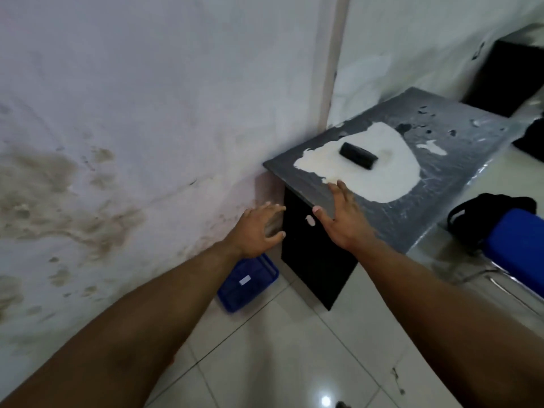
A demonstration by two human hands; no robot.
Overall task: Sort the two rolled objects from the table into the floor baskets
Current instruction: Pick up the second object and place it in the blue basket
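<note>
The left hand (257, 231) and forearm cover part of the blue basket (250, 285), so its contents cannot be told. The right edge cuts off the blue chair (513, 248), the black bag (485, 213) and a dark cabinet (506, 75). The whole view is blurred; the black roll (358, 155) shows no detail.

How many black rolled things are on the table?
1. A black rolled cloth bundle lies on the white worn patch of the grey table. Another may be out of view.
</note>
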